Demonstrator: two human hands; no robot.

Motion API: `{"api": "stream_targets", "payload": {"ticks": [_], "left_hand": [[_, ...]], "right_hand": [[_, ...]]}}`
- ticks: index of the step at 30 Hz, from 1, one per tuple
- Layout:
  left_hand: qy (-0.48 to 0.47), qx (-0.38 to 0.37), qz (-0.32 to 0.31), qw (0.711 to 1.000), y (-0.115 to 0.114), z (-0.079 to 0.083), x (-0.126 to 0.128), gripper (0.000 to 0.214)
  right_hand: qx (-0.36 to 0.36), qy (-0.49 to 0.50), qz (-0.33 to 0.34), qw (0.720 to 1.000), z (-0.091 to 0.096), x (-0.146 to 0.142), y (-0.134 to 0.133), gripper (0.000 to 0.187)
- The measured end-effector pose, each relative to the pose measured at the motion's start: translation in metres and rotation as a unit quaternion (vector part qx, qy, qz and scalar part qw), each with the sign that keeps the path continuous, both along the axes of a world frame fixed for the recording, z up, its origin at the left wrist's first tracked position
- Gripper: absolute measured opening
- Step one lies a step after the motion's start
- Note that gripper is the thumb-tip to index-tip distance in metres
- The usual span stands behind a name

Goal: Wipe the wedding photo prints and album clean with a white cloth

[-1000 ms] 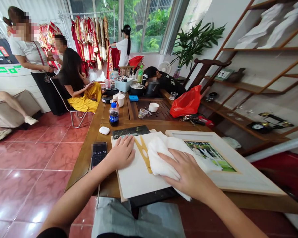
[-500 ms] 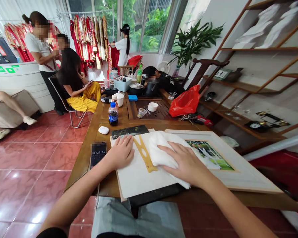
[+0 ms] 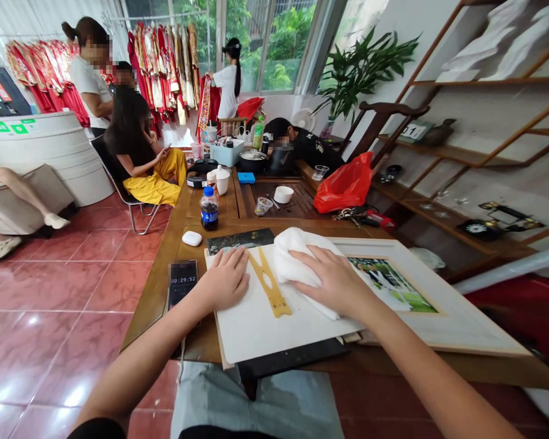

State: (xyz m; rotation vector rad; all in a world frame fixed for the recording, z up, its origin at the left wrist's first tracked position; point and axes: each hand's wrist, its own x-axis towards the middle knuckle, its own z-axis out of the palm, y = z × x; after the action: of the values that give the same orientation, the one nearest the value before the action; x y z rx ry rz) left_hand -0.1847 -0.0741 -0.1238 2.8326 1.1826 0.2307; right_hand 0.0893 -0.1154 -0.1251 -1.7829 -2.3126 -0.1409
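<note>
My left hand [image 3: 227, 281] lies flat, fingers spread, on the left side of a white board [image 3: 251, 338] on the wooden table. Just right of its fingertips is a flat yellow wooden piece [image 3: 271, 285], forked at the far end, with an oval hole. My right hand [image 3: 333, 281] grips a bunched white cloth [image 3: 290, 250] over the board's right part, thumb on the near side. Beneath the cloth and hand the board is hidden. Beside it on the right lies a framed photo [image 3: 402, 285] with a wide white mat.
A phone [image 3: 182, 285] with a running timer and a white earbud case [image 3: 191, 238] lie left of the board. Behind stand a cola bottle [image 3: 209, 210], a small white bowl [image 3: 283, 194] and a red plastic bag [image 3: 345, 186]. Several people are around the room.
My right hand and the cloth have shifted slightly toward the far side, and the cloth looks more bunched. My left hand stays on the board. A standing person at the left has moved right.
</note>
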Motion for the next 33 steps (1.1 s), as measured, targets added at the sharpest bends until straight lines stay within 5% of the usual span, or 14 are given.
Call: {"api": "stream_targets", "payload": {"ticks": [8,13,25,33], "left_hand": [[0.009,0.004,-0.002,1.000,0.001,0.001,0.000,0.056],[0.013,0.007,-0.005,1.000,0.002,0.000,0.000,0.057],[0.008,0.012,-0.012,1.000,0.005,0.002,-0.001,0.057],[0.021,0.007,-0.009,1.000,0.005,0.005,0.000,0.055]], "right_hand": [[0.091,-0.014,0.047,0.995,-0.018,0.017,-0.074,0.057],[0.109,-0.018,0.049,0.993,-0.015,0.010,-0.096,0.055],[-0.021,-0.002,-0.021,1.000,0.012,-0.027,-0.025,0.061],[-0.019,0.029,0.006,0.999,0.019,-0.050,0.005,0.057]]}}
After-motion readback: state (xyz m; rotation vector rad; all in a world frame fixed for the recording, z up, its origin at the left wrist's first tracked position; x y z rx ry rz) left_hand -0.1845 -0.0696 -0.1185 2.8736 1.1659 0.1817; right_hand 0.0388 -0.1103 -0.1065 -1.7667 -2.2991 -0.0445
